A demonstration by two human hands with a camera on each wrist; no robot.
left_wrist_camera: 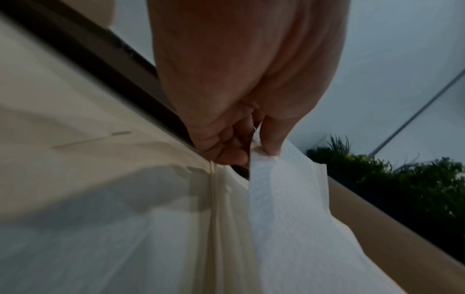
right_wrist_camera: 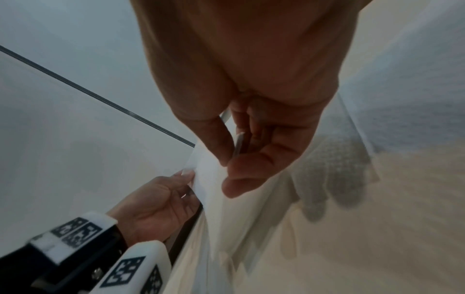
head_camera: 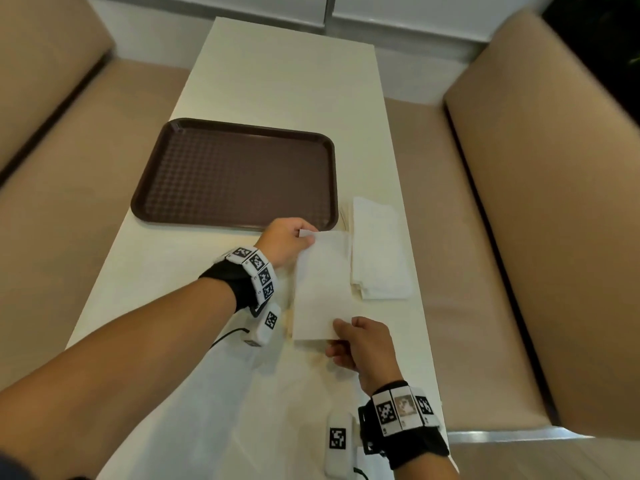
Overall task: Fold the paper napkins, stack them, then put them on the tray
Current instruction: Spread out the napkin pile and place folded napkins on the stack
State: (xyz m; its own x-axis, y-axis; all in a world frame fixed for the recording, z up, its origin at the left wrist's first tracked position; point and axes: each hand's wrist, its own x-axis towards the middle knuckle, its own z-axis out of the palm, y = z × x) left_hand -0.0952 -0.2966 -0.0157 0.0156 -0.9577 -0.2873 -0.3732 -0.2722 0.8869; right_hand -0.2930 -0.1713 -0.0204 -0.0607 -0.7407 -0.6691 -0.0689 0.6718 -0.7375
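A: Napkin (head_camera: 323, 289) — where's it at rn?

B: Held up just above the table (head_camera: 277, 98), between tray (head_camera: 180, 133) and the pile of napkins (head_camera: 381, 251) at the right edge. Looks half-folded already, a long strip.

A: Hands?

B: Left hand (head_camera: 287, 242) pinches the far corner, thumb + fingers curled tight on the paper; the left wrist view shows the edge nipped between thumb and fingertips (left_wrist_camera: 273, 143). Right hand (head_camera: 360, 344) pinches the near end, thumb on top, fingers (right_wrist_camera: 239, 179) under.

A: So mid-fold?

B: I'd say so, or about to set it on the pile. Can't tell which.

A: Tips for doing it well?

B: Keep both pinches light & right at the corners so the paper stays taut w/o tearing. Bring near end to far end, line up edges before pressing, then run a finger along the crease on the table. Thin tissue, it'll sag and skew if one hand lets go early.

A: Tray?

B: Nothing on it yet. Stack goes there last.
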